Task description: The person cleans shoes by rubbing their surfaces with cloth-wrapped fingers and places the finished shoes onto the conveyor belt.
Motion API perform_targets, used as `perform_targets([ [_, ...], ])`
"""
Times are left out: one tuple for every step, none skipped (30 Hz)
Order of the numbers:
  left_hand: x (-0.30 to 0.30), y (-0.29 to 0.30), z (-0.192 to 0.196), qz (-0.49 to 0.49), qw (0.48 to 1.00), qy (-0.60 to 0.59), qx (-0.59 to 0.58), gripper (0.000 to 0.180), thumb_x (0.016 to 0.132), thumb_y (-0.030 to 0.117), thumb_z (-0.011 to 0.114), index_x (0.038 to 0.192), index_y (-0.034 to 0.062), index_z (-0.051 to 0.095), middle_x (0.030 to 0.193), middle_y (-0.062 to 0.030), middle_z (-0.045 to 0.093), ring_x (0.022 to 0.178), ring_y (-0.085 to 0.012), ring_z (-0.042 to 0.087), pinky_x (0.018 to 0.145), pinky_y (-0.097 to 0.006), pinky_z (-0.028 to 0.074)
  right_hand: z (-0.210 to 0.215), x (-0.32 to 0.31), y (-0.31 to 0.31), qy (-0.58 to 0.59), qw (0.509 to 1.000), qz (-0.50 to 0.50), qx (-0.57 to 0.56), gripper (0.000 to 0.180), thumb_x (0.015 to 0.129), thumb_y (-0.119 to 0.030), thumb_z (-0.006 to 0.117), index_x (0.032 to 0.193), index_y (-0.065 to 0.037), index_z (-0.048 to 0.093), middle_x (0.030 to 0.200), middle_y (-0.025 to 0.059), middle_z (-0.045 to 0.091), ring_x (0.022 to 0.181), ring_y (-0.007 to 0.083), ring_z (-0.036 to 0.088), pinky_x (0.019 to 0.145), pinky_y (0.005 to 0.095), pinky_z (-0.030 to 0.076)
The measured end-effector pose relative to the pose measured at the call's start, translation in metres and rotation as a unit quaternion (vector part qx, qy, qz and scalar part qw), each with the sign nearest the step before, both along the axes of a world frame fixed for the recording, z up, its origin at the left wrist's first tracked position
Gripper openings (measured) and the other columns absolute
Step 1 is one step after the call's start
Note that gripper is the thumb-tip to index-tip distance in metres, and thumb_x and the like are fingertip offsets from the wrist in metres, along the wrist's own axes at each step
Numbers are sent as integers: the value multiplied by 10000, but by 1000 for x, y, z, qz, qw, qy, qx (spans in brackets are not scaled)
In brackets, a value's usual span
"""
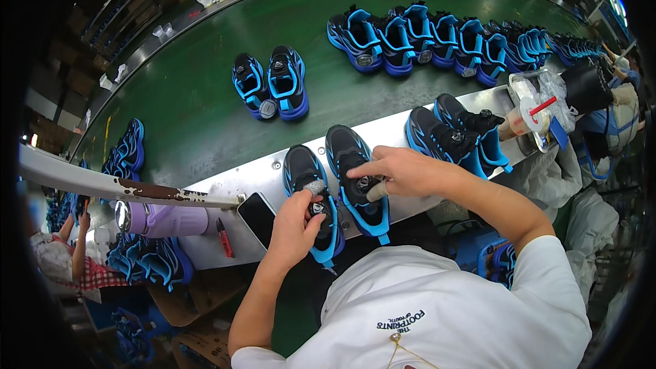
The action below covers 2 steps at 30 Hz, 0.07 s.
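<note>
Two black sneakers with blue trim stand side by side before me on the metal ledge, toes pointing away. My left hand is at the left sneaker, its thumb and a grey-covered fingertip closed about the round lacing dial. Over the right sneaker reaches my right hand. Its index finger lies across the tongue and its covered thumb sits by the other dial, which shows between them. Another pair of the same sneakers lies to the right of my right hand.
Beyond the ledge runs a green belt with a sneaker pair and a long row of sneakers. Left are a phone, a red cutter, a lilac flask and a pale metal bar. A cup stands right.
</note>
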<state>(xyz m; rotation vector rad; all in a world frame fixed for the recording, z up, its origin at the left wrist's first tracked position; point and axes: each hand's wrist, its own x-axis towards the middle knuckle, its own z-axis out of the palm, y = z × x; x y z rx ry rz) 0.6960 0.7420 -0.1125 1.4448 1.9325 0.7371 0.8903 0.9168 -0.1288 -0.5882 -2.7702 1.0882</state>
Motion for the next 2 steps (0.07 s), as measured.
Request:
perform_targets([
  [0, 0, -1, 7, 999, 31, -2, 349, 755, 77, 740, 1040, 12, 549, 900, -107, 574, 686, -234, 537, 639, -354, 456, -2, 0, 1, 12, 999, 25, -30, 335, 790, -258, 711, 1094, -115, 710, 924, 139, 628, 900, 314, 638, 789, 398, 505],
  [2, 0, -2, 14, 998, 62, -4, 379, 748, 99, 754, 1054, 18, 544, 935, -107, 593, 684, -232, 538, 643, -351, 460, -6, -1, 2, 24, 997, 51, -61, 346, 776, -250, 725, 1093, -112, 709, 908, 148, 626, 907, 308, 640, 814, 399, 503],
])
